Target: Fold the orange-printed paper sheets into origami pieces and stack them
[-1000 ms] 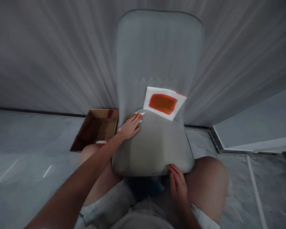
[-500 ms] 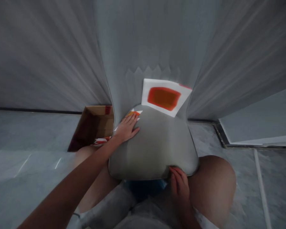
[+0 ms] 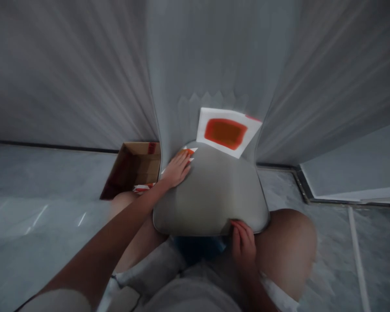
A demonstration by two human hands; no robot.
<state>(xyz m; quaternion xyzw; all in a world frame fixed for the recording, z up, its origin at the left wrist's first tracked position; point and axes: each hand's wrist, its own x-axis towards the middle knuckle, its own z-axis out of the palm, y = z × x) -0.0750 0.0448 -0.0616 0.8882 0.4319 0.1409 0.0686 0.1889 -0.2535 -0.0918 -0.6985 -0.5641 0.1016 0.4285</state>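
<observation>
A grey chair stands between my knees. My left hand lies flat on a folded white and orange paper piece at the left side of the seat, covering much of it. At the seat's front edge is my right hand, its fingers pressed together; whether anything is between them is too small to tell. A white box or packet with an orange-red patch rests at the back of the seat, against the backrest, touched by neither hand.
An open cardboard box sits on the floor left of the chair, with red and white papers at its near side. Grey curtains hang behind. A pale panel stands at the right, and something blue shows under the seat.
The view has shifted slightly, so the chair and box appear a little further right. My left hand's fingers and thumb have come closer together over the paper piece. The white item stays on the chair.
</observation>
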